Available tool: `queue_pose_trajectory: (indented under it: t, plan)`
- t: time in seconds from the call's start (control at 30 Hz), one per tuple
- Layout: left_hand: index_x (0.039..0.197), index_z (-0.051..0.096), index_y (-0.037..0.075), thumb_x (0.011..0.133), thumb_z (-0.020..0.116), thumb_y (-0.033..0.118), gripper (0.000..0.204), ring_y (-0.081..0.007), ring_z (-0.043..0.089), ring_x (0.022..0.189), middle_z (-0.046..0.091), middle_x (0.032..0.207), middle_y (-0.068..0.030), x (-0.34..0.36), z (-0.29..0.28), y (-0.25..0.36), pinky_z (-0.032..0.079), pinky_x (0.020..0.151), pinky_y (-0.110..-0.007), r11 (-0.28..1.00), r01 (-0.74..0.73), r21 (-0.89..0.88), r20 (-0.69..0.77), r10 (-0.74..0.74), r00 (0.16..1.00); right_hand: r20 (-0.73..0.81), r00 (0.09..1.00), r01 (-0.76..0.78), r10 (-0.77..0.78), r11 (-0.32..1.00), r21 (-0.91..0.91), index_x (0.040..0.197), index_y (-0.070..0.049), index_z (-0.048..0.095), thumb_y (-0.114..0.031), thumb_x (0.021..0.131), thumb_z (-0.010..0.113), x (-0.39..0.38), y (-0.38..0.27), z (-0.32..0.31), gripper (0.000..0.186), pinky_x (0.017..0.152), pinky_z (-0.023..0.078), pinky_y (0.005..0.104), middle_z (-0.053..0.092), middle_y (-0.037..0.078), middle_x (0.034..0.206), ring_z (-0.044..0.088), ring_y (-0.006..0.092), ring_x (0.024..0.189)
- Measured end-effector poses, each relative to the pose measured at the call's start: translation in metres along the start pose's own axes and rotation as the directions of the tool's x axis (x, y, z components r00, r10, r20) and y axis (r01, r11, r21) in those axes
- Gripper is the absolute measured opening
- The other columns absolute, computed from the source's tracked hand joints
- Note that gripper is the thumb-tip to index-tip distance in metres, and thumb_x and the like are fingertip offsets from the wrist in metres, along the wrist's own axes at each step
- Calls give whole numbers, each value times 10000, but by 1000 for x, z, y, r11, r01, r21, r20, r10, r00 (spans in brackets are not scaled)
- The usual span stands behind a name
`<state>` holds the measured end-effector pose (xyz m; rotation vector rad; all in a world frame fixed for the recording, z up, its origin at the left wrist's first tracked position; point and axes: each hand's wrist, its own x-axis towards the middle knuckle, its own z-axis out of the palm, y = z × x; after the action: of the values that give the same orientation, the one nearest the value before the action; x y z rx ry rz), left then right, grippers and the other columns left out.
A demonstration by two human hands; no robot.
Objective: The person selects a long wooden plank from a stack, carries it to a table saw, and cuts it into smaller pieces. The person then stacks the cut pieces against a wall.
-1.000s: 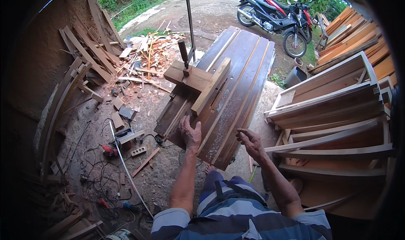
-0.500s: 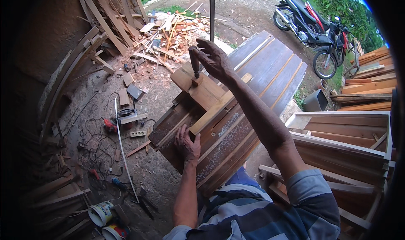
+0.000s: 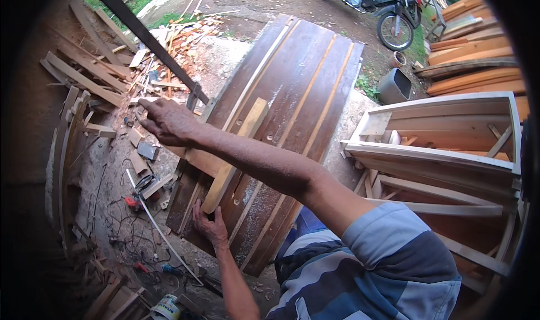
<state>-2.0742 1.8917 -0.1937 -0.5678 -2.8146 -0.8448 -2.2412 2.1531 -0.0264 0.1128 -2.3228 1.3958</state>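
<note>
A wide panel of dark planks with lighter stripes lies in front of me. A pale wooden batten rests across it, over a short flat board. My left hand lies at the batten's near end, fingers apart, touching the end and the planks. My right hand is raised over the panel's left side, fingers stretched leftward with a gap between them. It covers the spot where the clamp's wooden handle stood, so the handle is hidden. The clamp's long metal bar slants down from the upper left.
Scrap wood is heaped at the far left. On the floor lie cables, a red power tool and a white strip. To the right stand pale wooden frames, a grey bin and stacked planks. Motorcycles stand beyond.
My view has turned, so the panel appears lower and farther left. My right hand, formerly beside the clamp handle, now covers it. My left hand stays at the batten's end.
</note>
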Motion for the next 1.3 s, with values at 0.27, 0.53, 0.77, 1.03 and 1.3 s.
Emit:
queue_pose_trajectory:
  t: [0.27,0.53,0.77,1.03,1.3]
  plan:
    - [1382,518,-52,912,746,362,667,-441,494,1307,550,1385,-276,-31,55,14,373,1125,-531,999,26,36,8,-26,1000,-460,884,-71,83,997,43,1435,-66,498,-127,951,658,-288,27,-136,513,987,493,470,629,184,1204,611,366,1132]
    - [1390,484,-124,932,712,464,780,-437,468,1337,498,1422,-321,-79,51,38,352,1157,-512,985,128,114,59,-135,989,-325,297,-930,898,349,114,1373,-47,572,-257,926,588,-705,39,-149,494,992,505,482,683,237,1208,649,409,1137]
    - [1395,493,-112,926,711,482,788,-436,460,1335,506,1404,-322,-105,40,39,353,1152,-494,995,88,47,21,-89,996,-345,-374,-880,861,-212,425,1180,-23,726,-232,886,589,-956,-38,-71,386,1039,483,436,701,220,1223,632,361,1214]
    - [1510,364,-97,938,710,358,808,-409,421,1414,412,1537,-297,-118,19,32,310,1204,-469,990,-144,-1,128,143,981,-282,-515,-689,809,-195,698,1103,-73,749,-232,901,617,-1026,-65,-133,288,666,544,380,717,105,871,680,218,753]
    - [1484,418,-36,1003,575,362,643,-410,432,1404,461,1480,-276,-194,14,81,353,1167,-499,821,-556,129,82,549,831,-770,-411,-800,489,212,562,1242,-31,676,-269,975,609,-1079,-19,-422,364,996,504,371,715,147,1200,658,279,1171]
